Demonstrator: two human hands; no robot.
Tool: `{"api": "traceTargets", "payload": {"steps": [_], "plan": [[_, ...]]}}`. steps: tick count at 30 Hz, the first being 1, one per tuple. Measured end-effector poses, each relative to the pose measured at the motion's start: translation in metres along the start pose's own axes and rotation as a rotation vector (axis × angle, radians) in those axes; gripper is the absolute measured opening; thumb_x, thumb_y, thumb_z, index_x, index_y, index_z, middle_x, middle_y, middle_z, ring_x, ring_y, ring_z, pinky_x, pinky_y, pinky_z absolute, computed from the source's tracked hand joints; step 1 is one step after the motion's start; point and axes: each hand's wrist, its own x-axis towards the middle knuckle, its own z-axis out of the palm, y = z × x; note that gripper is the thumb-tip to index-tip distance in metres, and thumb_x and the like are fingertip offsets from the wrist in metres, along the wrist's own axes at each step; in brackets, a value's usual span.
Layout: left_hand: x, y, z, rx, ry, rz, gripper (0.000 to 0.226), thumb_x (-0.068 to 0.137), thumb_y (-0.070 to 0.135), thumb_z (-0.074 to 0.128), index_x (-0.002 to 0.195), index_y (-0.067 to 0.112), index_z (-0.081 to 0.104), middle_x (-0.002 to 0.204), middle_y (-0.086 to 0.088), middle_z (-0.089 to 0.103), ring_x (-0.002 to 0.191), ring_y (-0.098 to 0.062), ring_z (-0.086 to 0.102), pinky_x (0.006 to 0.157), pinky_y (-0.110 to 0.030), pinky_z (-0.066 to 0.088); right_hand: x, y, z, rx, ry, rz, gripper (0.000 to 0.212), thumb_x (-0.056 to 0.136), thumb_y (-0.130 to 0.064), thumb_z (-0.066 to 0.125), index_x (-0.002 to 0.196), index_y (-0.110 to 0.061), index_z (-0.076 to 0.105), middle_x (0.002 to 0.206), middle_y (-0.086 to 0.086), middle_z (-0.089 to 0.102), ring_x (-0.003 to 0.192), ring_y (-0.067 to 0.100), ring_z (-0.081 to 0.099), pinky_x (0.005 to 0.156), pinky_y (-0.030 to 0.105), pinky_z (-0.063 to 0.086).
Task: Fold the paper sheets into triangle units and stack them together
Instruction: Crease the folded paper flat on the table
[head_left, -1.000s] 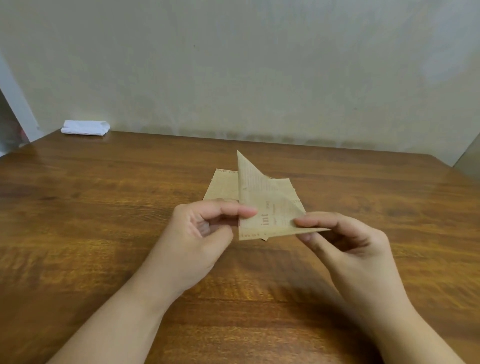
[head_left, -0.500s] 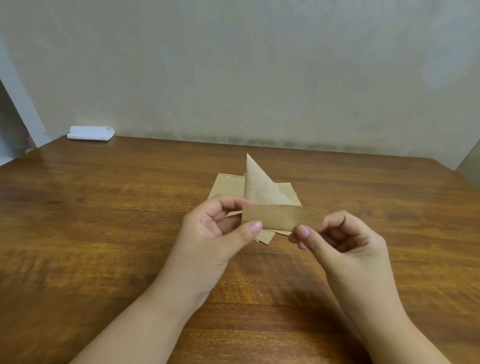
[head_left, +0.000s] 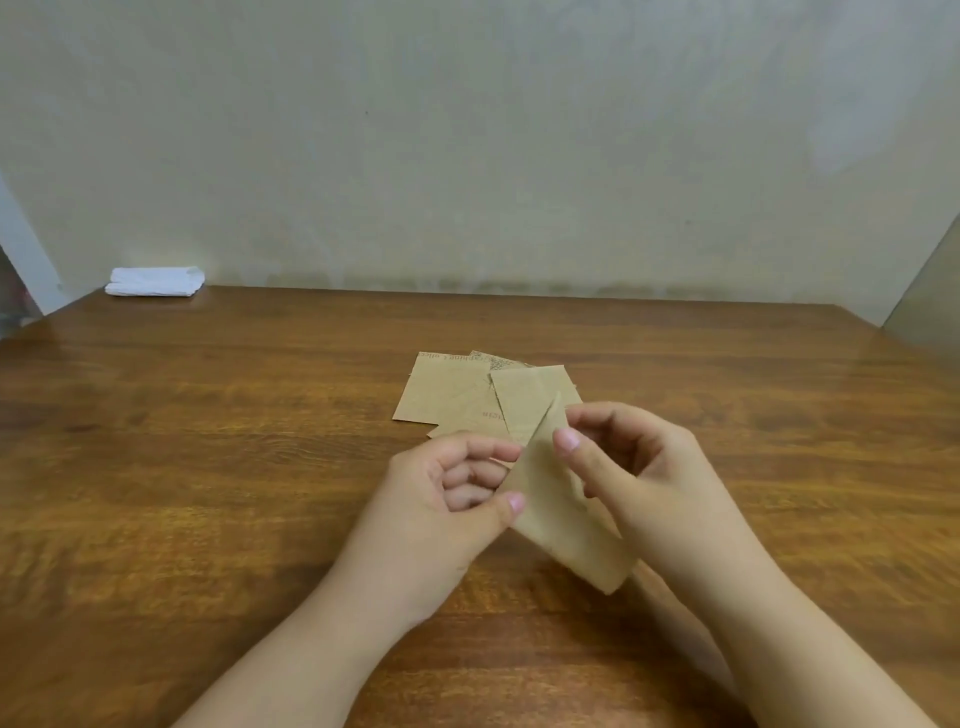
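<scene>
You've swung the folded brown paper strip from level to slanting — both your left hand and right hand pinch its upper end, just nearer you than the flat brown paper sheets, its long axis running down-right.

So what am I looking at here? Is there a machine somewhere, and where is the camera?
No machine: these are a person's two bare hands, filmed by one wide-angle camera worn on the head, looking forward and down. The left hand and right hand both pinch a folded brown paper strip above a wooden table. Behind it, more brown paper sheets lie loosely overlapped on the table. At the far left corner, by the wall, lies a folded white cloth.
</scene>
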Motion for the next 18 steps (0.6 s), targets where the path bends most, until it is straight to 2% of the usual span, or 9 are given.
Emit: {"api": "traceTargets", "payload": {"steps": [2,5,9,12,18], "plan": [[0.000,-0.002,0.003,0.008,-0.024,-0.037,0.033,0.078,-0.011,0.069,0.086,0.021,0.071,0.073,0.003,0.073,0.066,-0.008,0.069,0.062,-0.015,0.052,0.003,0.004,0.001,-0.008,0.013,0.013,0.013,0.078,-0.040,0.068,0.076,-0.028,0.072,0.070,-0.001,0.069,0.057,0.004,0.056,0.054,0.021,0.046],[0.000,-0.004,0.007,-0.002,-0.043,-0.074,0.032,0.080,-0.009,0.068,0.087,0.022,0.071,0.073,-0.003,0.073,0.064,-0.012,0.069,0.058,-0.019,0.053,0.004,0.012,0.002,0.003,0.045,0.037,0.011,0.082,-0.029,0.071,0.071,-0.026,0.071,0.053,-0.007,0.060,0.046,-0.003,0.047,0.044,0.011,0.036],[0.001,-0.011,0.008,0.035,-0.037,-0.086,0.032,0.081,-0.004,0.069,0.092,0.025,0.070,0.069,-0.001,0.070,0.063,-0.012,0.068,0.056,-0.020,0.053,0.004,0.016,0.002,0.078,0.074,0.060,0.015,0.083,-0.027,0.070,0.069,-0.022,0.071,0.051,-0.010,0.056,0.041,-0.002,0.042,0.039,0.012,0.032],[0.002,-0.015,0.008,0.063,-0.051,-0.080,0.032,0.081,-0.003,0.070,0.095,0.026,0.070,0.069,-0.002,0.070,0.062,-0.013,0.068,0.057,-0.021,0.053,0.003,0.015,0.003,0.119,0.109,0.049,0.013,0.084,-0.022,0.070,0.071,-0.020,0.071,0.055,-0.012,0.057,0.047,-0.002,0.045,0.045,0.012,0.036],[0.001,-0.016,0.010,0.049,-0.070,-0.074,0.038,0.081,-0.006,0.069,0.084,0.031,0.074,0.068,-0.002,0.071,0.059,-0.013,0.067,0.054,-0.019,0.053,0.003,0.013,-0.001,0.165,0.141,0.059,0.014,0.084,-0.019,0.070,0.070,-0.020,0.071,0.054,-0.014,0.056,0.049,-0.001,0.047,0.049,0.013,0.041]]}}
